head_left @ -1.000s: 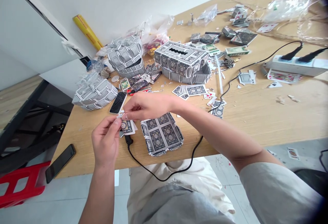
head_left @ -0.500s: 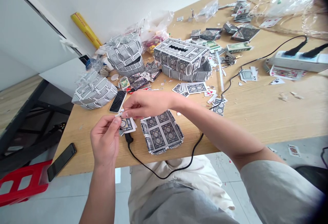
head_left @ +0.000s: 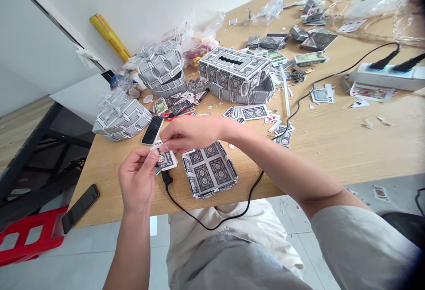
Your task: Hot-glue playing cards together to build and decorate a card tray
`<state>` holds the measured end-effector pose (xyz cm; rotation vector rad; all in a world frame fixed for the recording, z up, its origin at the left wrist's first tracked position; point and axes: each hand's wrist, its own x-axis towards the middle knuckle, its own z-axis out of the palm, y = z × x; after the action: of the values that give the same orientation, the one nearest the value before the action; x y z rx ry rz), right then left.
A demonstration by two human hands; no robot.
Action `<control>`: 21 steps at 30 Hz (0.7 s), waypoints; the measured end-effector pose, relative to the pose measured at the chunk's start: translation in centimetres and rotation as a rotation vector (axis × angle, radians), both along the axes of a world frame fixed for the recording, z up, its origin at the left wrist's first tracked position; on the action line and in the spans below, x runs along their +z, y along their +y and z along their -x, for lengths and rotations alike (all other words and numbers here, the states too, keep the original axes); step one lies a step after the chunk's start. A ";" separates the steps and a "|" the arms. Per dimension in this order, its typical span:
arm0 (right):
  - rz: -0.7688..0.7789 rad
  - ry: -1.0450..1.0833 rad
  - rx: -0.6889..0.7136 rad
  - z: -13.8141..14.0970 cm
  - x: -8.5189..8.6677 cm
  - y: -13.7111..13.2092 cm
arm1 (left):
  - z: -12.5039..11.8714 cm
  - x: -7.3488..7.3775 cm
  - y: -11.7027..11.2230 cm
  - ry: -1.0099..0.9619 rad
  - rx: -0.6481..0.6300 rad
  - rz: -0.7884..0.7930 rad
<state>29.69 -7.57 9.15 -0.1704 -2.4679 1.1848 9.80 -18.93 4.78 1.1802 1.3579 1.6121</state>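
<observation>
The left hand (head_left: 137,172) pinches a small white card piece (head_left: 155,146) between thumb and fingers; the right hand (head_left: 189,133) reaches across with its fingertips closed on the other end, both just above some patterned cards (head_left: 168,160) near the left part of the table (head_left: 332,148). Right of these cards, a shallow card-covered tray (head_left: 210,168) sits just inside the front edge, its open top partly under the right hand. A black cable (head_left: 212,229) loops down over that edge. A dark phone (head_left: 80,208) overhangs the left corner. Boxes crowd the space behind the hands, while bare wood spreads wide beyond the right forearm, along the front edge
</observation>
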 end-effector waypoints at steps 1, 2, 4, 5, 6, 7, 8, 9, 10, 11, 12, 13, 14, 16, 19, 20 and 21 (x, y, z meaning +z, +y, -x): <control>-0.002 0.001 0.000 0.0 0.0 0.0 | 0.0 0.0 0.0 0.002 -0.004 -0.003; -0.003 0.002 0.000 0.0 0.0 0.0 | 0.0 -0.1 -0.1 0.005 -0.006 -0.006; -0.007 0.004 0.001 0.0 0.0 0.0 | 0.0 -0.2 -0.1 0.017 0.003 -0.022; -0.010 0.003 0.001 0.0 0.0 0.0 | 0.0 -0.3 -0.1 0.027 0.011 -0.030; -0.015 0.002 0.000 0.0 -0.1 0.0 | 0.0 -0.4 -0.2 0.037 0.020 -0.037; -0.024 0.003 -0.004 0.0 -0.1 0.1 | 0.0 -0.5 -0.2 0.046 0.030 -0.042; -0.036 0.005 -0.011 0.0 -0.1 0.1 | 0.0 -0.6 -0.2 0.053 0.038 -0.042; -0.050 0.007 -0.021 0.0 -0.2 0.1 | 0.0 -0.8 -0.2 0.058 0.043 -0.036; -0.065 0.010 -0.031 0.0 -0.2 0.2 | 0.0 -0.9 -0.2 0.061 0.044 -0.023; -0.080 0.013 -0.041 0.1 -0.3 0.2 | 0.0 -0.9 -0.2 0.062 0.041 -0.006; -0.094 0.016 -0.050 0.1 -0.3 0.3 | 0.0 -1.0 -0.2 0.059 0.037 0.012; -0.106 0.018 -0.058 0.1 -0.4 0.4 | 0.0 -1.1 -0.2 0.053 0.025 0.030; -0.114 0.023 -0.065 0.0 -0.4 0.5 | 0.0 -1.2 -0.2 0.044 0.007 0.048; -0.122 0.030 -0.079 0.0 -0.4 0.6 | 0.0 -1.3 -0.3 0.032 -0.043 0.080; -0.126 0.022 -0.091 -0.2 -0.5 0.7 | 0.3 -1.5 -0.4 0.064 -0.072 0.092; -0.131 0.019 -0.094 -0.2 -0.5 0.7 | 0.4 -1.6 -0.4 0.081 -0.060 0.083; -0.139 0.018 -0.098 -0.2 -0.4 0.7 | 0.4 -1.7 -0.4 0.096 -0.044 0.071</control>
<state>29.87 -6.86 8.70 -0.2367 -2.4849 0.9669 9.36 -19.31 3.08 1.2499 1.4273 1.4815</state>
